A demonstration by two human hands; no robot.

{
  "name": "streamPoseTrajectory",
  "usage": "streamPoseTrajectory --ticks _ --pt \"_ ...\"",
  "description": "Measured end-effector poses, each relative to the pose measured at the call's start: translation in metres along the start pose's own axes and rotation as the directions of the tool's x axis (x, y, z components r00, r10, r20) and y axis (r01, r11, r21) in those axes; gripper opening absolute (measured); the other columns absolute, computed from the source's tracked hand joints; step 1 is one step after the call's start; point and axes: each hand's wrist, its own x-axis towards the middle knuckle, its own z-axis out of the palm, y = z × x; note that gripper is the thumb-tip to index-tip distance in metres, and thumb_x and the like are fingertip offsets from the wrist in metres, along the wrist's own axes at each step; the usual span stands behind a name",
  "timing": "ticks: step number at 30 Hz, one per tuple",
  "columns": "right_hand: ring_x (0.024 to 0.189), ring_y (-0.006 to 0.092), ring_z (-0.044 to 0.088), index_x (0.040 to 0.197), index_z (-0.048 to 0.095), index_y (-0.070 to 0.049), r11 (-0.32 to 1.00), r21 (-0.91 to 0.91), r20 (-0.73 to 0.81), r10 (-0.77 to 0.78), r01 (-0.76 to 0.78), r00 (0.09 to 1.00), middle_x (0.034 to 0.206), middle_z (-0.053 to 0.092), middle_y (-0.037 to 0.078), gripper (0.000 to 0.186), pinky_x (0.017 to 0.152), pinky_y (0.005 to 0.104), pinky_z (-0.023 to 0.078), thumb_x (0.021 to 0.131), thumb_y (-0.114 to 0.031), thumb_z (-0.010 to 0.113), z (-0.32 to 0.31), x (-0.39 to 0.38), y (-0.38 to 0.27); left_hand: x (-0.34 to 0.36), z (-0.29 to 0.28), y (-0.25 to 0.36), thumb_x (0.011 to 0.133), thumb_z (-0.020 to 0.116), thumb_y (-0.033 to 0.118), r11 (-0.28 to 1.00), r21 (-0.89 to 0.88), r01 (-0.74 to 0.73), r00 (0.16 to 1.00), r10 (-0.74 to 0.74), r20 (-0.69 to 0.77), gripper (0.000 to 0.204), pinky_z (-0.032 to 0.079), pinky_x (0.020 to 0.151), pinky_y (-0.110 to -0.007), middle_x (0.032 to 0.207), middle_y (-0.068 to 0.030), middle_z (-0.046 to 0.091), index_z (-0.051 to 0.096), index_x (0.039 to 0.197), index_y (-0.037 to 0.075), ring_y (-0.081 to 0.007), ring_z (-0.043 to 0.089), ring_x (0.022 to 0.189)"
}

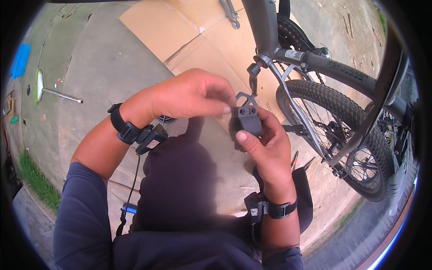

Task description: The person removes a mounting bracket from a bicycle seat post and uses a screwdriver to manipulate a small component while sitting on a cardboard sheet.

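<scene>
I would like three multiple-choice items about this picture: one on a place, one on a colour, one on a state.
1. Where is the bicycle?
A. to the person's right
B. to the person's left
C. behind the broom

2. What colour is the small part in the hands?
A. white
B. black
C. red

3. How is the small part held?
A. lying on the cardboard
B. in the left hand alone
C. between both hands

Answers:
1 A: the bicycle fills the right side.
2 B: the small part is black.
3 C: the left hand and the right hand both have a grip on it, above the cardboard.
</scene>
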Motion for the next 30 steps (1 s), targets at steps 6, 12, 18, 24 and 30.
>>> streamPoseTrajectory --ticks 6,12,18,24,30 --pt "0.099 0.0174 0.066 0.144 0.049 0.006 0.979 0.204 0.116 -0.046 0.022 0.992 0.119 0.068 0.011 0.06 0.074 0.0268 0.052 0.093 -0.019 0.069 -0.007 -0.048 -0.014 -0.045 0.026 0.04 0.094 0.068 0.007 0.995 0.07 -0.076 0.994 0.081 -0.068 0.01 0.053 0.07 -0.025 0.089 -0.0036 0.069 0.067 0.101 0.0 -0.0101 0.066 0.079" --pt "0.081 0.0275 0.071 0.148 0.046 0.0 0.905 0.423 0.104 -0.099 0.046 0.99 0.118 0.067 0.024 0.063 0.058 0.0267 0.047 0.1 -0.04 0.05 -0.008 -0.095 -0.021 -0.09 0.062 0.065 0.093 0.071 0.006 0.973 -0.022 -0.229 0.965 0.225 -0.133 0.012 0.054 0.073 -0.026 0.09 -0.0047 0.066 0.066 0.101 -0.002 -0.0114 0.065 0.08" --pt "0.076 0.0296 0.072 0.145 0.048 -0.01 0.679 0.731 0.239 -0.162 -0.067 0.957 0.118 0.067 0.026 0.055 0.055 0.0294 0.049 0.1 -0.042 0.049 -0.005 -0.137 -0.016 -0.12 0.1 0.074 0.092 0.073 0.004 0.927 -0.139 -0.349 0.932 0.327 -0.157 0.013 0.054 0.075 -0.027 0.093 -0.0064 0.064 0.066 0.101 -0.003 -0.0136 0.066 0.082" --pt "0.069 0.0271 0.069 0.149 0.043 -0.011 0.682 0.727 0.267 -0.174 -0.08 0.948 0.115 0.067 0.027 0.059 0.046 0.028 0.048 0.101 -0.044 0.048 0.0 -0.164 -0.01 -0.136 0.126 0.077 0.092 0.072 0.003 0.895 -0.176 -0.41 0.908 0.383 -0.167 0.012 0.055 0.075 -0.028 0.095 -0.0071 0.064 0.066 0.102 -0.003 -0.0144 0.066 0.083" --pt "0.085 0.031 0.072 0.145 0.047 -0.004 0.729 0.684 0.238 -0.241 0.013 0.941 0.123 0.066 0.02 0.062 0.058 0.031 0.055 0.099 -0.044 0.055 0.0 -0.179 -0.007 -0.143 0.148 0.083 0.093 0.07 0.001 0.874 -0.182 -0.45 0.89 0.423 -0.172 0.011 0.055 0.075 -0.028 0.096 -0.0079 0.064 0.066 0.103 -0.003 -0.0146 0.066 0.083"
